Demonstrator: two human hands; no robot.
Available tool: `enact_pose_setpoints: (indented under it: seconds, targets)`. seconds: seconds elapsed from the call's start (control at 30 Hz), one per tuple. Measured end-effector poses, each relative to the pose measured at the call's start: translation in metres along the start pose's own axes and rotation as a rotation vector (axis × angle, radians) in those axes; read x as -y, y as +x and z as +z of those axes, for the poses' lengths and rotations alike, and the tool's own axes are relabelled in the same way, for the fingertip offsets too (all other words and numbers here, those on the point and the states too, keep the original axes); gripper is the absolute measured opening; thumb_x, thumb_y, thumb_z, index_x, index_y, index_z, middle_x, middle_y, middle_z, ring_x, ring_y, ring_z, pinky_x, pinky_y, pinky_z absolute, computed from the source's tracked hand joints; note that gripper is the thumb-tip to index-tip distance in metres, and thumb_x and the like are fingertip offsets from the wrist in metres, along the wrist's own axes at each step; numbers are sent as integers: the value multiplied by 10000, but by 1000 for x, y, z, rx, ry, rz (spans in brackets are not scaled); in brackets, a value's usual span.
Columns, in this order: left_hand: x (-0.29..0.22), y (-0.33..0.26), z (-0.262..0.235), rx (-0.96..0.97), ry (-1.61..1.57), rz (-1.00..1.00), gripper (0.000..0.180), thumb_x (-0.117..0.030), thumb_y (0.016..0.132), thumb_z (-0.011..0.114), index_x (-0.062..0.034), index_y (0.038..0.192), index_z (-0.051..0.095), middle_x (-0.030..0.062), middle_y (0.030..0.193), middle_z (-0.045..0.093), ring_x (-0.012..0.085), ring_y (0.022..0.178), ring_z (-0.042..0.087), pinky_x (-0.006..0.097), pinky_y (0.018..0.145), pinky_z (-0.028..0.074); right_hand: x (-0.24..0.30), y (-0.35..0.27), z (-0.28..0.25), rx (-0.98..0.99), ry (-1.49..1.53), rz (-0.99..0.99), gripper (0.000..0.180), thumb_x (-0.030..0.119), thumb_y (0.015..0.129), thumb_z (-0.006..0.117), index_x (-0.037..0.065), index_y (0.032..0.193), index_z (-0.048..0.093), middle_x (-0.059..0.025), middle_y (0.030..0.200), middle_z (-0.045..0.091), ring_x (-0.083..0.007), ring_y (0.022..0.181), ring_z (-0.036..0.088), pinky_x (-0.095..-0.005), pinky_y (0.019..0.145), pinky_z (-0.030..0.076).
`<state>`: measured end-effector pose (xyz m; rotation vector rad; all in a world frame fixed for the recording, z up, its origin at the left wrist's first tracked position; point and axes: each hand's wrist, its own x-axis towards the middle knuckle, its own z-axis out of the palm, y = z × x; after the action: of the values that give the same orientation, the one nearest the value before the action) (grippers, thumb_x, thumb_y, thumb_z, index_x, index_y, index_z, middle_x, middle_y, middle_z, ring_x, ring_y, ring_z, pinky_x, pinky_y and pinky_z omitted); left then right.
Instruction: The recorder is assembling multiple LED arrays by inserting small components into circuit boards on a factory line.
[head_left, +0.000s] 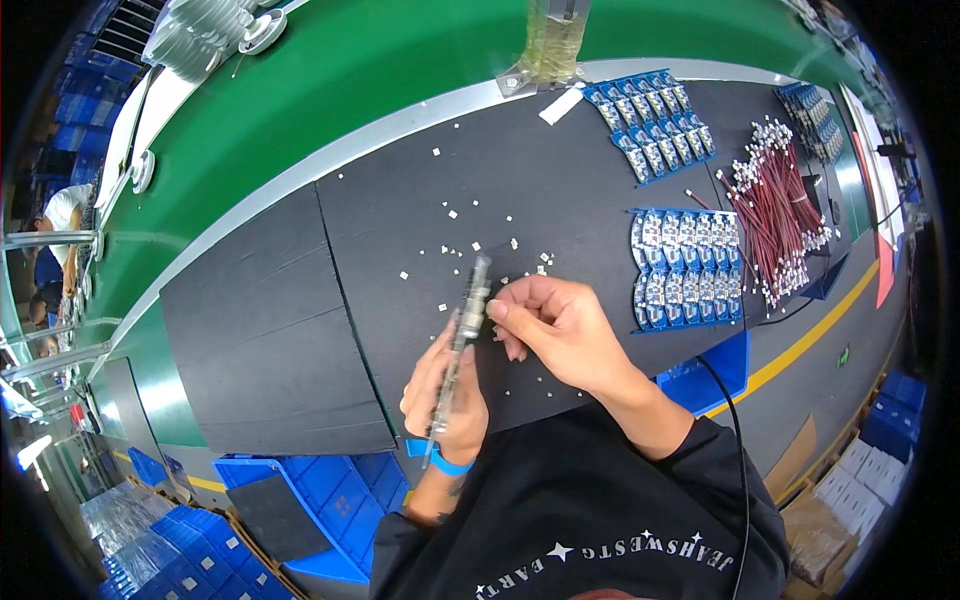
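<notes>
My left hand (466, 408) is closed around a circuit board panel (462, 350), tilted up so that it shows nearly edge-on and slightly blurred. Small pale parts line the panel's side nearest my right hand. There my right hand (562, 332) has thumb and forefinger pinched at the panel; whatever is between the fingertips is too small to make out. Around both hands, several tiny white pieces (476, 246) lie scattered over the dark mat (400, 205).
Blue circuit board panels (688, 270) lie on the right, with another group (652, 125) behind them. Beside these is a heap of red-and-black wires (785, 215) with white connectors. Blue bins (345, 505) stand below the near edge. A taped post (553, 45) rises at the back.
</notes>
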<state>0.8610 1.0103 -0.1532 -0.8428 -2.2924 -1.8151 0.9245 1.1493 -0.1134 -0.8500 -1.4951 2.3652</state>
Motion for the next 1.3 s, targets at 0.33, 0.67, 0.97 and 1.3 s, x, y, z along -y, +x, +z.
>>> enact_pose_setpoints:
  seconds: [0.33, 0.67, 0.97, 1.3]
  targets:
    - [-9, 8, -1, 138, -24, 47, 200, 92, 758, 669, 47, 940, 599, 270, 974, 661, 371, 913, 673, 395, 818, 541, 18, -6, 6, 53, 125, -107, 170, 117, 905, 626, -41, 964, 605, -24, 733, 616, -58, 633, 564, -196, 548, 455]
    - [-4, 6, 3, -39, -39, -128, 164, 73, 760, 692, 85, 920, 658, 216, 910, 687, 285, 813, 687, 335, 757, 526, 19, -14, 9, -101, 24, -179, 155, 98, 894, 637, -34, 971, 609, -22, 769, 627, -48, 633, 561, -190, 557, 453]
    - [-6, 5, 6, 73, -63, -62, 210, 133, 720, 682, 86, 924, 660, 223, 945, 684, 313, 861, 692, 342, 776, 539, 34, -9, 14, 22, 143, -160, 180, 102, 908, 619, -55, 994, 597, -38, 807, 631, -51, 654, 557, -195, 579, 460]
    - [-8, 17, 6, 32, -57, 39, 173, 65, 792, 668, 86, 963, 643, 177, 941, 693, 204, 863, 666, 305, 797, 513, 41, -8, 3, 85, 19, -143, 171, 127, 915, 613, -38, 955, 600, -21, 764, 614, -43, 627, 555, -186, 545, 450]
